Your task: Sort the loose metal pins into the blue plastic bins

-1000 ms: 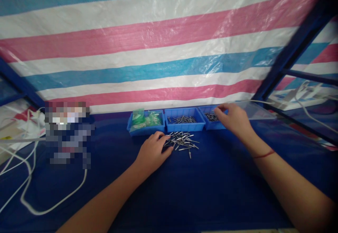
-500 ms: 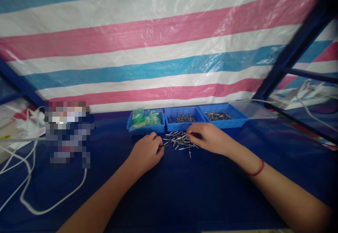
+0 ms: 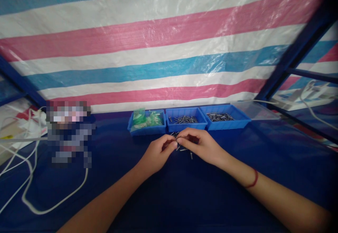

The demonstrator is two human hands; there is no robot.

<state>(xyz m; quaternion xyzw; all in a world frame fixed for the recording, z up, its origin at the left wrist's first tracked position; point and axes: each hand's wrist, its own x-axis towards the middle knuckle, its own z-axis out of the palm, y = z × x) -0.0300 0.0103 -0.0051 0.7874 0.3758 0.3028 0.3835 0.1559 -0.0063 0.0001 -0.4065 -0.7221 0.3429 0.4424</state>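
While the two hands meet at the middle of the blue counter, their fingertips come together just over a loose pile of metal rivets. The left hand has its thumb and fingers curled into a pinch, and the right hand mirrors it from the other side, a dark red cord around that wrist. Something small and dark shows where the fingertips join, but it is too small to name, and I cannot tell what either hand grips. The hands hide much of the pile; a few rivets show between and below them, one lying nearest the counter's front edge.

Behind the pile, three blue plastic bins stand side by side. The left bin holds a green plastic bag with pale small pieces, the middle bin a thin scatter of rivets, and the right bin a denser, darker heap of metal pieces. A clear plastic sheet lies just beside the right bin. White cables loop over the counter's left side, and a striped tarp hangs behind everything.
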